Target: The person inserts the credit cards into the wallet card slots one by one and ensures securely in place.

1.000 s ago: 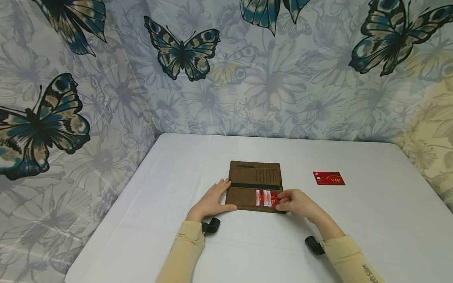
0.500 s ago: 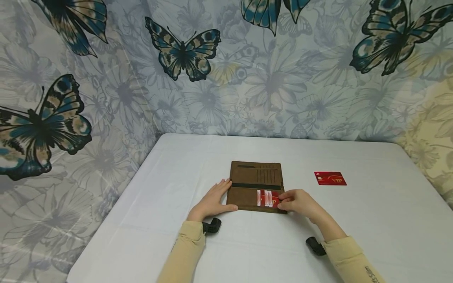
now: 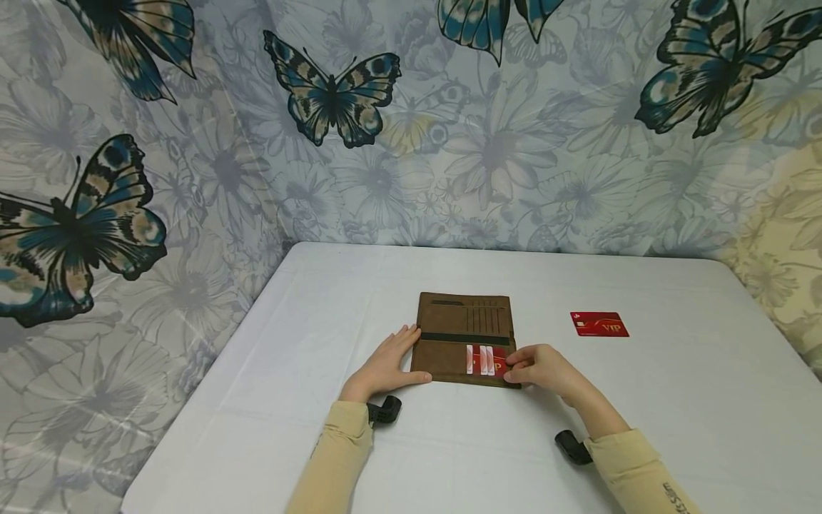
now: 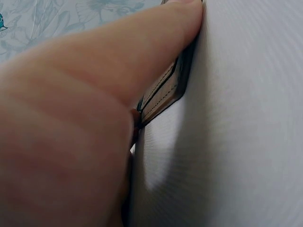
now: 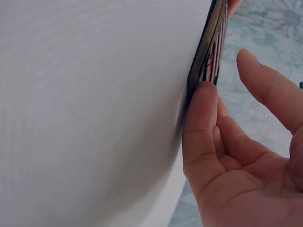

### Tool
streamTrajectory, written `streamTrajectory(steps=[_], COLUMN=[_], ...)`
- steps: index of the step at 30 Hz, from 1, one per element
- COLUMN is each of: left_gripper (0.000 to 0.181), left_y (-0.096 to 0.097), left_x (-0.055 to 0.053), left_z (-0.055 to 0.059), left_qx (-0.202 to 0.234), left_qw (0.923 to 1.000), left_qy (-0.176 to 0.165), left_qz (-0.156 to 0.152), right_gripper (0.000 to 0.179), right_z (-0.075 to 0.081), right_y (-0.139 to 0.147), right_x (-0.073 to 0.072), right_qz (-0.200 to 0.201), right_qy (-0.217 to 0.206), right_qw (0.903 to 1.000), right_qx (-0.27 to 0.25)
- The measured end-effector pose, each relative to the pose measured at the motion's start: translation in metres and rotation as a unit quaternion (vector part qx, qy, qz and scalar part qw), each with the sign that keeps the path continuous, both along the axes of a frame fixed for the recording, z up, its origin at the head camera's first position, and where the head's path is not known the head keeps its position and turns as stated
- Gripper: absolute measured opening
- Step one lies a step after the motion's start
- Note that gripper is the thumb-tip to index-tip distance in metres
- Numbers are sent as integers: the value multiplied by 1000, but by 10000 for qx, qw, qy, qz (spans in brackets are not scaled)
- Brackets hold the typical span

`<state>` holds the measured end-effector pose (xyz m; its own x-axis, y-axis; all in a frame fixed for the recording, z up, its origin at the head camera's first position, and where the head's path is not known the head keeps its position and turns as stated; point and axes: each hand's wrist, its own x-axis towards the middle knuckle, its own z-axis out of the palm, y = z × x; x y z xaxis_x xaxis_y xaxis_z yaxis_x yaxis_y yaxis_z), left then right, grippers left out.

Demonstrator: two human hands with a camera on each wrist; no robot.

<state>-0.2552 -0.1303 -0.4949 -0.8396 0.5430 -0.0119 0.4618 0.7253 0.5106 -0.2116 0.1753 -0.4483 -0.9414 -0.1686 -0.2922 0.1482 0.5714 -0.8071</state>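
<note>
A brown wallet lies unfolded on the white table, with slots along its far half. On its near half, at the right, sits a red card with white upright stripes and a letter P showing. My left hand rests along the wallet's left edge, fingers straight and thumb stretched to the near edge. At the right edge my right hand touches the wallet by the card's end. In the right wrist view, a fingertip meets the wallet's edge, and the thumb stands apart from the fingers.
A loose red VIP card lies flat on the white table, to the right of the wallet. Behind the table rises a backdrop with flowers and butterflies. Black cameras sit at both wrists.
</note>
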Motion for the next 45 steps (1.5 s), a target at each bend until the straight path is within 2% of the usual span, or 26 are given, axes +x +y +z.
streamTrajectory(steps=[18,24,34,45], left_gripper=[92,92,91,92], left_y=[1,1,1,0], left_x=[1,0,3,2], left_z=[3,1,6,6], left_qx=[-52,-13,117,57], left_qw=[10000,10000,9999,10000], left_qy=[-2,24,10,24], left_qz=[-9,-21,-58,-43], right_gripper=[40,43,46,54], right_z=[-1,0,0,2], right_y=[-1,-2,-3,-2], right_x=[-1,-1,-1,0], right_qz=[289,357,403,818], right_qy=[85,43,-10,-50], right_qw=[9993,9989,9984,9942], right_qx=[-208,-305,-395,-694])
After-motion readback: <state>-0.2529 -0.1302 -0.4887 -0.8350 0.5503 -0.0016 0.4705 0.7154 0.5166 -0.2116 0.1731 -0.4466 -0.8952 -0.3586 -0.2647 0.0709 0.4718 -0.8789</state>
